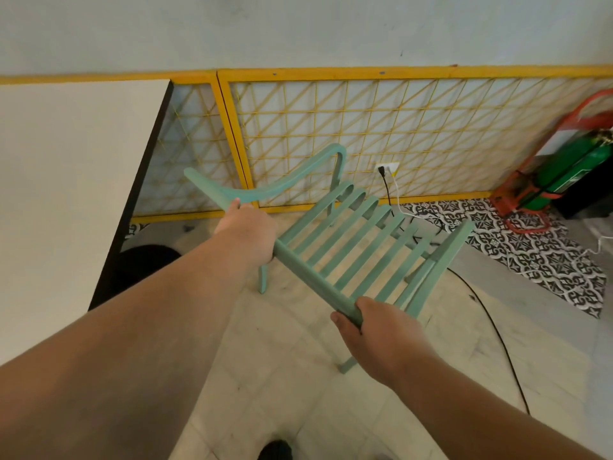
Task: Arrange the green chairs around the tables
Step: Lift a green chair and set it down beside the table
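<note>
Beside white table [66,180], both hands clasp green chair [348,247].

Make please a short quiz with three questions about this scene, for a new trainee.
1. True or false: both hands grip the green chair.
2. The table stands on which side of the chair? A) left B) right
3. Fill in: the left hand holds the curved ____; the right hand holds the seat's front bar.

Key: 1 true; 2 A; 3 armrest.
</note>
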Action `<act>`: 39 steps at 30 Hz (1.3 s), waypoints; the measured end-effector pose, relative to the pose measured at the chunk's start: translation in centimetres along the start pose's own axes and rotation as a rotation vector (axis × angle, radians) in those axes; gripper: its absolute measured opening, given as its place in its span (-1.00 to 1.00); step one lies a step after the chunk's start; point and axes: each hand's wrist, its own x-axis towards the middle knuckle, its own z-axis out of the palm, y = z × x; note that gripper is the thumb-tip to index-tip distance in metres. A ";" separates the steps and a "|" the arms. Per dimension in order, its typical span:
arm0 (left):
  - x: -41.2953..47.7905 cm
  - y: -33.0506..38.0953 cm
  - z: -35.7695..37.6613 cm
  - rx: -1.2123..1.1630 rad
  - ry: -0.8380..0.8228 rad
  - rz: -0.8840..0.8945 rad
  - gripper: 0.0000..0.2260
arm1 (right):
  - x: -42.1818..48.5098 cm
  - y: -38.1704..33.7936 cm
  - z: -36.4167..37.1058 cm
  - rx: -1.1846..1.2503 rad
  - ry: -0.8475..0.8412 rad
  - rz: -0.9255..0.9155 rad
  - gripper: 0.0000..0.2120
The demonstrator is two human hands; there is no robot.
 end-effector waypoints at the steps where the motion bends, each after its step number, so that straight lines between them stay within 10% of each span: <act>1: -0.1 0.0 0.0 0.018 0.021 0.008 -0.77 | 0.0 0.1 -0.1 0.001 -0.003 -0.001 -0.54; 39: -7.3 13.5 1.4 -0.224 0.114 -0.217 -0.75 | 3.5 16.3 -8.5 -0.451 -0.092 -0.313 -0.28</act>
